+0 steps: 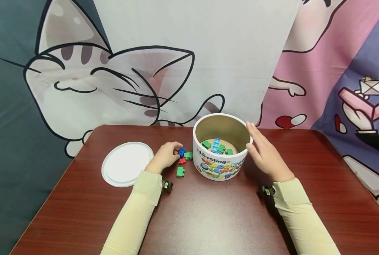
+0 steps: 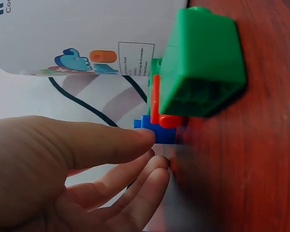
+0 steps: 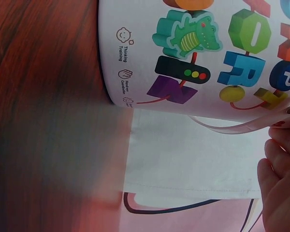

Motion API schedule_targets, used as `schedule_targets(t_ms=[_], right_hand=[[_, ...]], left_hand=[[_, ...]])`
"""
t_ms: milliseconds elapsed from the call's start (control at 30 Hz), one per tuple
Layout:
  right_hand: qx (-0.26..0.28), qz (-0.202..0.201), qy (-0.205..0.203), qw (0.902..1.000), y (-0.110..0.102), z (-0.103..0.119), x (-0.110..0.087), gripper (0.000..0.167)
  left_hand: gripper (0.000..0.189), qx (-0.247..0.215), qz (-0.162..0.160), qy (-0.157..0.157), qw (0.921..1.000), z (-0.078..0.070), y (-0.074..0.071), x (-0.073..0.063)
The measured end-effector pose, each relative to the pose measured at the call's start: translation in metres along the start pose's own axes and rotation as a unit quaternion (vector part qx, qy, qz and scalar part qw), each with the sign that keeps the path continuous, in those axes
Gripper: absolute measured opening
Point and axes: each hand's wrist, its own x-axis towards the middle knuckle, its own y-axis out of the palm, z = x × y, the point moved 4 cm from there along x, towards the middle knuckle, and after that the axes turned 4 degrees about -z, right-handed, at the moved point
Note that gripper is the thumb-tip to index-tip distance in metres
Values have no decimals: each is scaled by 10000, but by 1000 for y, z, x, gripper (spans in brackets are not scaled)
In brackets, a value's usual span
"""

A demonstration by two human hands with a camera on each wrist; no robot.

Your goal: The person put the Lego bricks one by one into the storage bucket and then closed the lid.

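My left hand (image 1: 164, 156) pinches a dark blue building block (image 1: 182, 152) on the table, its thumb (image 2: 135, 137) overlapping the block in the left wrist view. Beside that block lie a red piece (image 1: 182, 161) and a green block (image 1: 188, 156), and another green block (image 1: 180, 172) sits nearer to me. A white round tub (image 1: 205, 166) with printed toy pictures stands upright and uncovered to their right. Inside it are several green blocks (image 1: 221, 148) and light blue ones (image 1: 216, 145). My right hand (image 1: 267, 156) rests against the tub's right rim, fingers straight.
A white round lid (image 1: 127, 164) lies flat on the brown table (image 1: 208, 216), left of my left hand. Behind the table's far edge hangs a cloth backdrop (image 1: 234, 53) with cartoon drawings. The tub has a pale carrying handle (image 3: 232, 129).
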Motion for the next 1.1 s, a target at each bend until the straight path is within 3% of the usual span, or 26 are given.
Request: schedule_targets(t_ms=[600, 833, 1100], right_hand=[[38, 24, 24, 10000, -1, 3, -1, 63], [43, -1, 26, 10000, -1, 2, -1, 62], [43, -6, 10, 10000, -1, 1, 0, 63]], left_hand=[[29, 265, -350, -16, 9990, 2, -2, -1], [31, -159, -643, -40, 9978, 0, -9, -3], [33, -607, -1105, 349, 9914, -10, -18, -6]])
